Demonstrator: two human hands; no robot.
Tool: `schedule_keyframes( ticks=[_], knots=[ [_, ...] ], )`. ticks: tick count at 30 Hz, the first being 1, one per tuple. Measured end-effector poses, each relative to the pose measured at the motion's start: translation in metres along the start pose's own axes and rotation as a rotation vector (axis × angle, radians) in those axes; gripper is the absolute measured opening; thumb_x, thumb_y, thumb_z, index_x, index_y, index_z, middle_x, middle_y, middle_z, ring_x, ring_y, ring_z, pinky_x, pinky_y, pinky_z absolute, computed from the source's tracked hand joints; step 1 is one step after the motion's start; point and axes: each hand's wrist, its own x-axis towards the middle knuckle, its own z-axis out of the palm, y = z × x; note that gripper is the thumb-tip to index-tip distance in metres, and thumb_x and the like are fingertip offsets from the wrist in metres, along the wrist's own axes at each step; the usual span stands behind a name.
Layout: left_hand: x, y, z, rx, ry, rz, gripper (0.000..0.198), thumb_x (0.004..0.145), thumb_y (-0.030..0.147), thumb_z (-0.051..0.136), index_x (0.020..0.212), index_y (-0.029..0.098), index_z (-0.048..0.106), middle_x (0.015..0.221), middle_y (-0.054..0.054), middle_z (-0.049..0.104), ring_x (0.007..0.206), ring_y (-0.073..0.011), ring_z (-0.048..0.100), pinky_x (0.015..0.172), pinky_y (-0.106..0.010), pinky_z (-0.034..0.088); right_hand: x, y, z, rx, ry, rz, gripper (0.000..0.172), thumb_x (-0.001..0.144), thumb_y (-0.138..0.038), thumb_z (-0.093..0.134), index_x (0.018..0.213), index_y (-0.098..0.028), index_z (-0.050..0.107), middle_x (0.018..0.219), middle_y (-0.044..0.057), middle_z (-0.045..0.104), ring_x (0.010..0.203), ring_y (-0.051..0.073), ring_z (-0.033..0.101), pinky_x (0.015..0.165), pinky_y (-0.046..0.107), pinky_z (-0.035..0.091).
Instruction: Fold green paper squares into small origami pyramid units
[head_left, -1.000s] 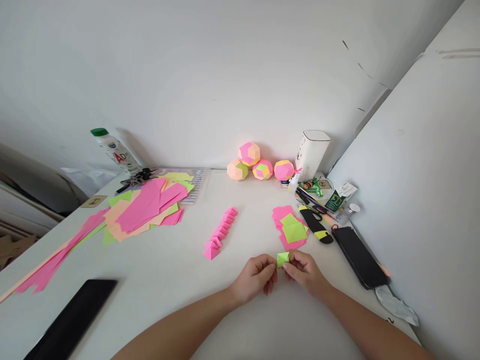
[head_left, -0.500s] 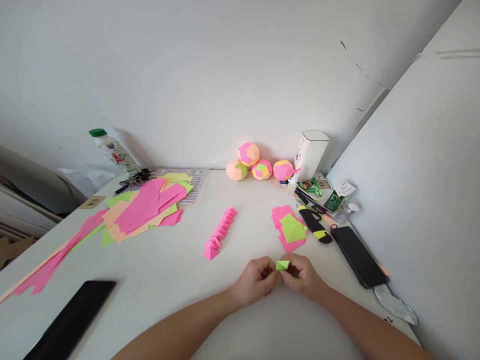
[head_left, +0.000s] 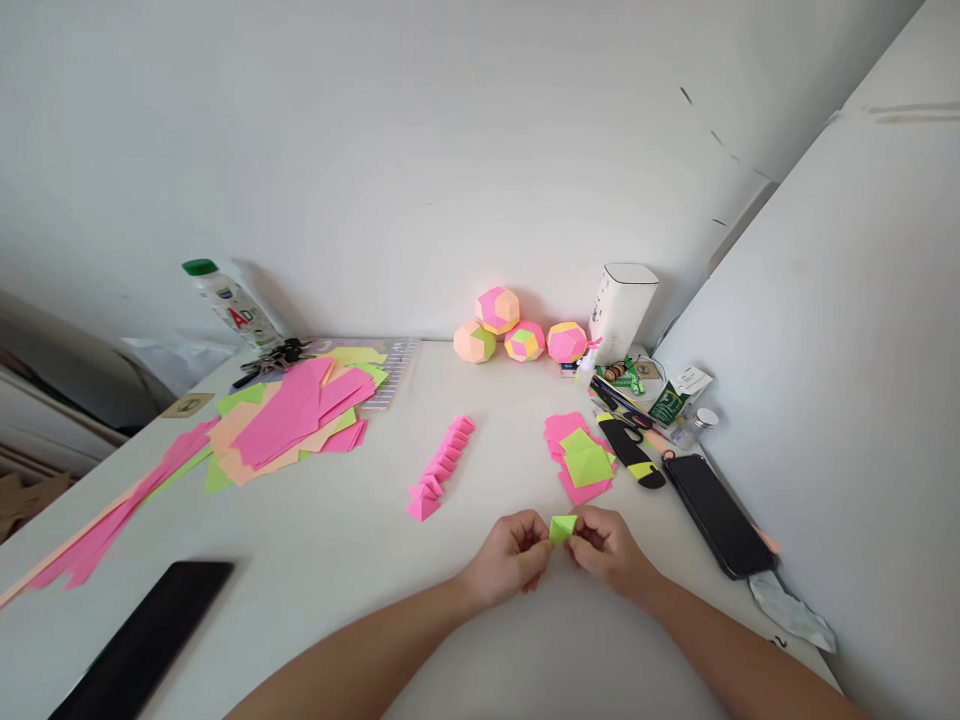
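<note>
Both hands meet low in the middle of the white table (head_left: 360, 560). My left hand (head_left: 510, 555) and my right hand (head_left: 611, 548) pinch a small folded green paper piece (head_left: 562, 527) between their fingertips, just above the tabletop. A short way beyond them lies a small stack of pink and green paper squares (head_left: 581, 458). To the left of that stack runs a row of folded pink paper units (head_left: 441, 467).
Several paper polyhedron balls (head_left: 517, 325) sit against the back wall beside a white container (head_left: 624, 308). Loose pink, orange and green sheets (head_left: 289, 415) spread at left, with keys and a bottle (head_left: 225, 296) behind. A phone (head_left: 716, 512), a cutter and pens lie right; a dark tablet (head_left: 146, 640) front left.
The hands stay in the same spot. The green piece has been turned and pressed between the fingertips, dipping slightly and then rising again.
</note>
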Motion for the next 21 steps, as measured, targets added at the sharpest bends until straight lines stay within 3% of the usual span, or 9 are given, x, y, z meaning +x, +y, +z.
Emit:
schedule_keyframes(
  ticks=[5, 13, 16, 19, 21],
  knots=[
    [-0.001, 0.003, 0.001, 0.021, -0.023, 0.011, 0.027, 0.074, 0.04, 0.06, 0.073, 0.018, 0.045, 0.052, 0.006, 0.049, 0.042, -0.0075, 0.045, 0.042, -0.021, 0.038, 0.001, 0.0, -0.001, 0.016, 0.005, 0.036, 0.009, 0.074, -0.018, 0.051, 0.065, -0.017, 0.05, 0.052, -0.005, 0.046, 0.047, 0.011, 0.042, 0.046, 0.023, 0.033],
    [-0.001, 0.003, 0.002, -0.027, 0.014, -0.007, 0.022, 0.073, 0.034, 0.056, 0.067, 0.018, 0.043, 0.049, 0.006, 0.049, 0.037, -0.007, 0.043, 0.038, -0.02, 0.033, -0.001, 0.001, 0.0, -0.042, -0.001, -0.042, 0.012, 0.077, -0.017, 0.051, 0.065, -0.018, 0.047, 0.056, -0.004, 0.047, 0.049, 0.01, 0.044, 0.048, 0.023, 0.035],
    [-0.001, 0.002, 0.001, -0.063, 0.025, 0.004, 0.02, 0.073, 0.029, 0.052, 0.061, 0.019, 0.04, 0.048, 0.006, 0.049, 0.037, -0.0074, 0.044, 0.037, -0.02, 0.033, -0.003, 0.005, 0.0, -0.048, 0.02, -0.087, 0.005, 0.079, -0.016, 0.051, 0.083, -0.019, 0.05, 0.063, -0.003, 0.05, 0.052, 0.011, 0.048, 0.049, 0.023, 0.039],
    [0.0, 0.001, -0.001, -0.075, 0.002, 0.013, 0.018, 0.074, 0.025, 0.047, 0.058, 0.018, 0.041, 0.048, 0.004, 0.049, 0.037, -0.0079, 0.044, 0.037, -0.021, 0.032, -0.004, 0.01, 0.001, -0.113, 0.049, -0.175, 0.031, 0.08, -0.015, 0.051, 0.11, -0.021, 0.047, 0.072, -0.001, 0.054, 0.056, 0.012, 0.052, 0.052, 0.025, 0.043],
    [0.0, -0.001, -0.003, -0.077, -0.02, 0.016, 0.019, 0.074, 0.023, 0.045, 0.056, 0.018, 0.042, 0.049, 0.003, 0.049, 0.037, -0.0081, 0.045, 0.038, -0.021, 0.032, -0.003, 0.012, 0.001, -0.181, 0.052, -0.26, 0.035, 0.081, -0.015, 0.05, 0.115, -0.023, 0.048, 0.084, 0.003, 0.056, 0.058, 0.012, 0.053, 0.054, 0.026, 0.045]
  ],
)
